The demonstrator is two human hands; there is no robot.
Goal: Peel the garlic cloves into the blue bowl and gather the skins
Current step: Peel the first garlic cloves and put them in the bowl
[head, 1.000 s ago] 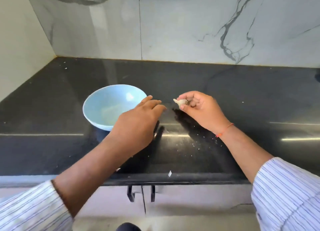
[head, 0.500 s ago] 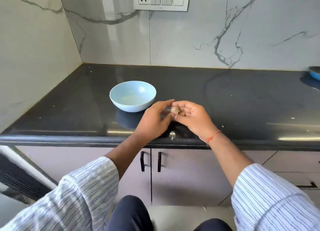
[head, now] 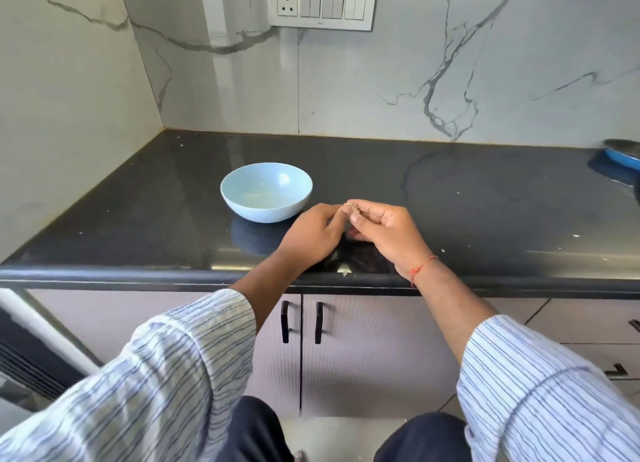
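A light blue bowl (head: 266,191) stands on the black countertop (head: 450,198), left of my hands; pale bits lie at its bottom. My right hand (head: 384,233) pinches a small garlic clove (head: 353,208) with brownish skin between thumb and fingers, just right of the bowl. My left hand (head: 311,235) meets it from the left, its fingertips pinching the same clove. Most of the clove is hidden by the fingers. A small white skin piece (head: 344,271) lies near the counter's front edge below my hands.
A blue pan or dish (head: 623,153) sits at the far right edge of the counter. Marble walls close the back and left. Cabinet doors with black handles (head: 284,321) are below the counter. Tiny white flecks dot the surface.
My left hand left the bowl side and joined the right hand on the clove. The view pulled back and up, so the wall switches and cabinets now show.
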